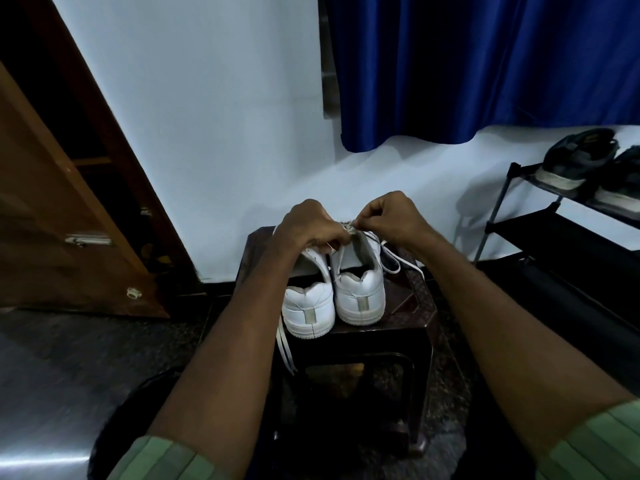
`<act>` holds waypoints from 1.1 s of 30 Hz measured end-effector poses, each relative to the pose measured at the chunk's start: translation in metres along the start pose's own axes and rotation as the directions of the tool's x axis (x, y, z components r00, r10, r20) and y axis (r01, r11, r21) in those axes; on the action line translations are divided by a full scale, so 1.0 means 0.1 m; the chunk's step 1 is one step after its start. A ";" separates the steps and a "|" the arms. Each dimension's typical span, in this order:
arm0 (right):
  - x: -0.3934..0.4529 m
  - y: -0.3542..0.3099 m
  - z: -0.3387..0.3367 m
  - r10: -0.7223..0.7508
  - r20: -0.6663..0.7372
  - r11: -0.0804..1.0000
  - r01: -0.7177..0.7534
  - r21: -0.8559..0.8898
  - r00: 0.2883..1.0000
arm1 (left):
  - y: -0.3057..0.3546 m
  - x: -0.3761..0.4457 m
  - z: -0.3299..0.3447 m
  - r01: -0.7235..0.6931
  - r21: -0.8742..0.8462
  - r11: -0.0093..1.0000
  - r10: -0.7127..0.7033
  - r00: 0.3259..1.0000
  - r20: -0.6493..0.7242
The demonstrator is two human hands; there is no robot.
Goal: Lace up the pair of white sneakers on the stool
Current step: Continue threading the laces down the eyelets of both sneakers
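Sneakers [334,292] sit side by side on stool [408,306] | our left hand [306,225] and right hand [391,220] pinch lace [350,228] on the right shoe | step: threading | next: pull snug, cross to next hole

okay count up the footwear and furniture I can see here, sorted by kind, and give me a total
White sneakers: 2, one on the left and one on the right, side by side on the stool
Dark shoes: 2, on the rack's top shelf
Stools: 1
Shoe racks: 1
Total: 6
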State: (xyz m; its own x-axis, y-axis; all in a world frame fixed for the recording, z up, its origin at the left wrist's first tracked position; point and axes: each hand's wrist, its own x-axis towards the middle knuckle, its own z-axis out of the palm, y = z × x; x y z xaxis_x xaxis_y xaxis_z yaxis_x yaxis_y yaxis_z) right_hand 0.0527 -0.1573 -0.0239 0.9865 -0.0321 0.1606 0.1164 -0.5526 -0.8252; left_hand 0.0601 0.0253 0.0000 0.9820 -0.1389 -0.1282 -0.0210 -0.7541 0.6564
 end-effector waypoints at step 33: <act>-0.16 -0.06 0.15 0.137 0.149 0.981 -0.155 0.120 0.979 | -0.23 0.04 -0.02 -0.141 0.242 0.960 0.171 0.979 -0.109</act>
State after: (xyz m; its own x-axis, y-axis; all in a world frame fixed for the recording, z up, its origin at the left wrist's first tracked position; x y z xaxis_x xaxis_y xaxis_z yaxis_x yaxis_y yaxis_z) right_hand 0.0384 -0.1405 -0.0293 0.9992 0.0167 -0.0360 -0.0251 -0.4367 -0.8992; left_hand 0.0647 0.0431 -0.0140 0.9784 -0.1954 0.0679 -0.2042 -0.8595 0.4686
